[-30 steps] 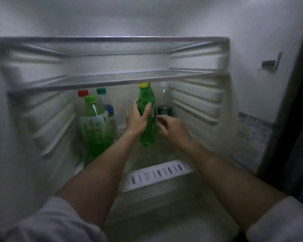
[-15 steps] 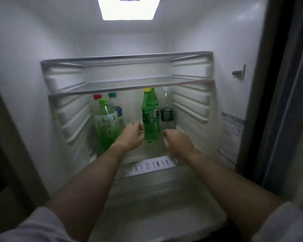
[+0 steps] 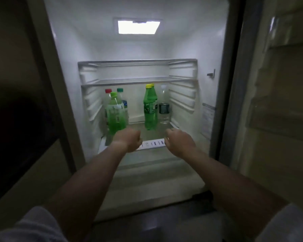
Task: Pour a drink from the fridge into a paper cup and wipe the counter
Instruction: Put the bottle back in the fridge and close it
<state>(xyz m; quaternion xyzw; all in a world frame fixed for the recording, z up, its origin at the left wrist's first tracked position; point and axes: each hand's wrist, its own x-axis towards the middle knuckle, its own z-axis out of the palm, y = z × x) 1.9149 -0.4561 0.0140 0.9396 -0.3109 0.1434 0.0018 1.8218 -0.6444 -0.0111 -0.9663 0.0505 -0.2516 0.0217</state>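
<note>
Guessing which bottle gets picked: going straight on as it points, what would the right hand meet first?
Probably the yellow-capped green bottle; the right hand aims at its base, depth unclear.

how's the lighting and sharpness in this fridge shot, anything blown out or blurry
Head view: the ceiling lamp is blown out white; the room to the left is near black; the left hand and right hand look soft; the yellow-capped bottle has an unreadable label.
</note>
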